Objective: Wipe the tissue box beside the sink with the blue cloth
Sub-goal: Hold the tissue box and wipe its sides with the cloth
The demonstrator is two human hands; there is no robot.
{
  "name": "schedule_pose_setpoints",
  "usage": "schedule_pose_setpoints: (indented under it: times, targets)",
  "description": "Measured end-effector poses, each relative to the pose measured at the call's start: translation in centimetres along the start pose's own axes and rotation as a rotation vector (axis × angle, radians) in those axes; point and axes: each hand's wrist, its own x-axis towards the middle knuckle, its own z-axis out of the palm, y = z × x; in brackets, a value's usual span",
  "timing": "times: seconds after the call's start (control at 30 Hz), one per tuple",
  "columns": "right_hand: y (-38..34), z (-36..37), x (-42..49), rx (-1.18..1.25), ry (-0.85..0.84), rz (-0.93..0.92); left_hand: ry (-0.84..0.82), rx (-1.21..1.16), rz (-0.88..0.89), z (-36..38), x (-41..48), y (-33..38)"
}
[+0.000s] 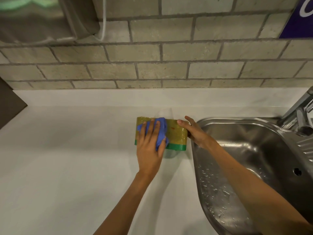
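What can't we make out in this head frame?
- Tissue box: left part hidden by the left hand and blue cloth; right end covered by the right hand.
- Faucet: cut off by the right edge.
- Purple sign: cropped, text unreadable.
- Sink: near part behind the right forearm.

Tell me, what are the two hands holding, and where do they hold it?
The left hand presses the blue cloth flat against the tissue box. The right hand holds the box by its end nearest the sink.

One tissue box (pixel 171 133), one blue cloth (pixel 161 133) and one sink (pixel 250 160). Two hands: left (pixel 149 150), right (pixel 194 131). One tap (pixel 298 112) too.
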Motion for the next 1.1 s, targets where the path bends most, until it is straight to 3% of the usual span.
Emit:
schedule_pose_setpoints:
  times: [0.17,0.3,0.5,0.73,0.8,0.97,1.1]
  targets:
    - [0.2,0.0,-0.1,0.021,0.015,-0.005,-0.082,0.265,0.110,1.6,0.1,2.3]
    - [0.1,0.1,0.2,-0.005,0.062,-0.013,-0.075,0.330,0.198,1.5,-0.3,0.8]
    - [-0.3,0.7,0.3,-0.055,0.068,-0.021,0.008,0.199,-0.172,0.6,1.3,0.0]
    - [-0.2,0.2,0.4,-0.093,0.101,-0.012,-0.083,0.202,0.181,2.5,-1.5,1.8]
    - [-0.3,0.3,0.4,-0.110,0.090,-0.011,-0.041,0.196,0.127,1.6,-1.7,0.0]
    - [-0.8,0.5,0.4,-0.139,0.072,-0.003,0.037,0.135,-0.260,0.6,1.1,-0.2]
    - [-0.5,0.3,0.4,-0.095,0.096,-0.004,-0.072,0.212,-0.002,3.0,0.0,3.5]
